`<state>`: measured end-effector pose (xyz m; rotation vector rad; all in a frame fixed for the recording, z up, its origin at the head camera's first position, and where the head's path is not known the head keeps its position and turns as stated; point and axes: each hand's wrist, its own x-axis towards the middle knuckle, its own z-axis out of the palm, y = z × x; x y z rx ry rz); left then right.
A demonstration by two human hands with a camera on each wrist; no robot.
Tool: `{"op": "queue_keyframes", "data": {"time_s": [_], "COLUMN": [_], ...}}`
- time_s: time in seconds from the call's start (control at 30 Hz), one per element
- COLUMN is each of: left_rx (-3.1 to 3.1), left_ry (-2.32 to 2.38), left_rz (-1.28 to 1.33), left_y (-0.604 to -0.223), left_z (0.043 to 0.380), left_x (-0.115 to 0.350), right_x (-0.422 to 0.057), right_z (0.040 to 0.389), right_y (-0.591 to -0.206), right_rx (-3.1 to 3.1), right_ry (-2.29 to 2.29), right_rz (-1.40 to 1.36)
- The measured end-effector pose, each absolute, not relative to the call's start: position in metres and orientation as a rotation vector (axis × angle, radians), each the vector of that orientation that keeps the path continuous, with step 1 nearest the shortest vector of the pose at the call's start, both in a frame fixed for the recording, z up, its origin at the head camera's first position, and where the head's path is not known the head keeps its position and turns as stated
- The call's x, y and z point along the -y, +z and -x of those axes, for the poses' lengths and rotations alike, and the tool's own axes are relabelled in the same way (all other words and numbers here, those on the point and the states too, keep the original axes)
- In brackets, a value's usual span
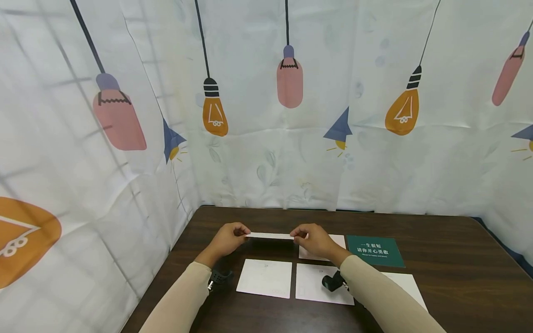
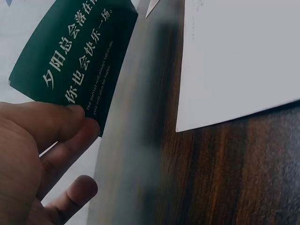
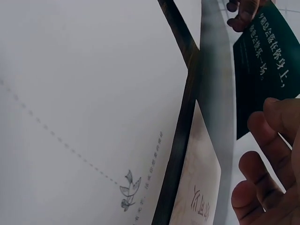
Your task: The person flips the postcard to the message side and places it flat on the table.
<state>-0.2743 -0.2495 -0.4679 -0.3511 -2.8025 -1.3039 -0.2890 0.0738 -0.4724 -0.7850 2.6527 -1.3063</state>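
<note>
My left hand and right hand hold a postcard between them above the far part of the table, each pinching one end between thumb and fingers. From the head it appears as a thin pale strip, tilted nearly edge-on. Its dark green face with white Chinese and English lettering shows on the card in the left wrist view. The right wrist view also shows the green card, with the right thumb and forefinger at its near end. Below the hands lie two white cards, side by side.
On the dark wooden table, a green card with white lettering lies right of a pale card. Another white card is partly under the right sleeve. Patterned white cloth hangs behind the table and at its left.
</note>
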Motion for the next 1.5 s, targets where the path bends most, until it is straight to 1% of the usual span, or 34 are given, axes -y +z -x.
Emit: {"op": "queue_keyframes", "data": {"time_s": [0.33, 0.73, 1.5], "left_rx": [2.815, 2.835, 2.911], "left_ry": [-1.316, -1.278, -1.094], "left_rz": [0.303, 0.351, 0.256], "left_y": [-0.467, -0.47, -0.477], "left_z": [0.274, 0.272, 0.274], "left_x": [0.252, 0.253, 0.247], "right_x": [-0.071, -0.07, -0.06], "right_z": [0.289, 0.289, 0.294], "right_y": [-0.474, -0.478, -0.487], "right_rx": [-2.653, -2.632, -2.738], "right_ry": [-1.314, -1.282, -1.125], "right_rz": [0.736, 0.698, 0.833]}}
